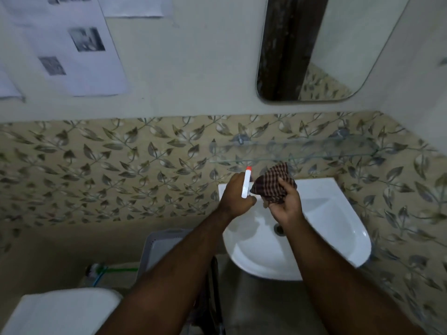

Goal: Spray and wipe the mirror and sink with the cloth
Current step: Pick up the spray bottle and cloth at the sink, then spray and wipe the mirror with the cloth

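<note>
A white sink (338, 228) hangs on the leaf-patterned wall, its drain partly hidden by my right wrist. Over its back edge my left hand (235, 195) grips a white spray bottle (246, 183) with a red nozzle tip pointing up. Right beside it my right hand (286, 206) holds a bunched dark checked cloth (274, 186), which touches the bottle. The mirror (326, 44) with rounded corners is mounted on the wall above, at the upper right.
A glass shelf (302, 151) juts from the wall just above my hands. Left of the sink stands a grey plastic bin (159, 247); a white toilet tank lid (63, 310) lies at the lower left. Printed papers (67, 44) hang on the upper-left wall.
</note>
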